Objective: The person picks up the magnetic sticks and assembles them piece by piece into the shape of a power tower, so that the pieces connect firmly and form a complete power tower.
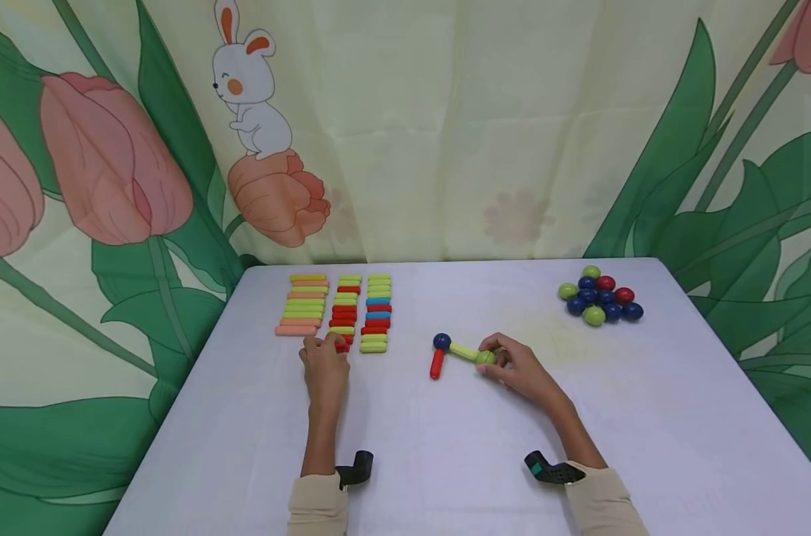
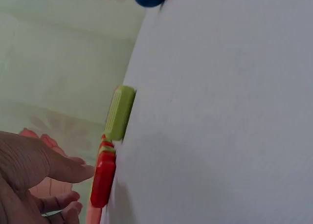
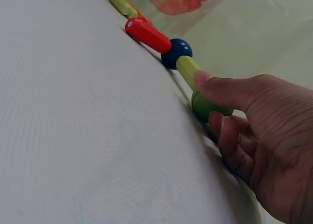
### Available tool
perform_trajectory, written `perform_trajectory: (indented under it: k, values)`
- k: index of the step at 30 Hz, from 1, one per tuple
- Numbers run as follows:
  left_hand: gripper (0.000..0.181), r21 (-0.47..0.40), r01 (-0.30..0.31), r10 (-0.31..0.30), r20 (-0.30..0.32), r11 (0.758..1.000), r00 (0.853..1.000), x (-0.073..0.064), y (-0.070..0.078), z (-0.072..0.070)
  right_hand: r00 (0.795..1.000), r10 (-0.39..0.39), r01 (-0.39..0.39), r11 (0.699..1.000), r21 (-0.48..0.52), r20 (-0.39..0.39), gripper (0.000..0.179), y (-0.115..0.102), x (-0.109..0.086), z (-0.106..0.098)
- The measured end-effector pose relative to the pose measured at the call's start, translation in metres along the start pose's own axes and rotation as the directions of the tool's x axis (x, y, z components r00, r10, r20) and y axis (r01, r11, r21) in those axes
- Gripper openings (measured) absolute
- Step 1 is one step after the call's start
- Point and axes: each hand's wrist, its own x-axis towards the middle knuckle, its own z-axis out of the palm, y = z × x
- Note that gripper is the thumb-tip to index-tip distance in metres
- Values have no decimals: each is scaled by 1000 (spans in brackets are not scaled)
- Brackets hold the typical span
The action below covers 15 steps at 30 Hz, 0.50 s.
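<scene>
My right hand (image 1: 524, 370) pinches a green ball (image 1: 485, 358) between thumb and fingers. From that ball a lime stick (image 1: 463, 351) runs to a dark blue ball (image 1: 441, 342), and a red stick (image 1: 436, 365) sticks out of the blue ball toward me. These joined pieces lie low over the table. My left hand (image 1: 326, 372) is at the near end of the middle column of sticks. In the left wrist view its thumb is beside a red stick (image 2: 103, 180), the other fingers loosely bent; no grip on the stick shows.
Three columns of short sticks lie at the left: pink and lime sticks (image 1: 304, 305), red and lime sticks (image 1: 345, 301), and mixed sticks with blue ones (image 1: 378, 316). A cluster of green, red and blue balls (image 1: 606, 296) sits at the far right. A printed curtain (image 1: 412, 149) hangs behind.
</scene>
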Motion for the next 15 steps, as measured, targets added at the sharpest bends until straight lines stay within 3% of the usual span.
perform_trajectory:
  k: [6, 15]
  values:
    - [36, 102, -1, -5, 57, 995, 998, 9, -11, -4, 1000, -24, 24, 1000, -15, -2, 32, 1, -1, 0]
    - [50, 137, -19, 7, 94, 990, 996, 12, -17, -5, 1000, 23, -23, 1000, 5, -20, 38, 2, 0, -1]
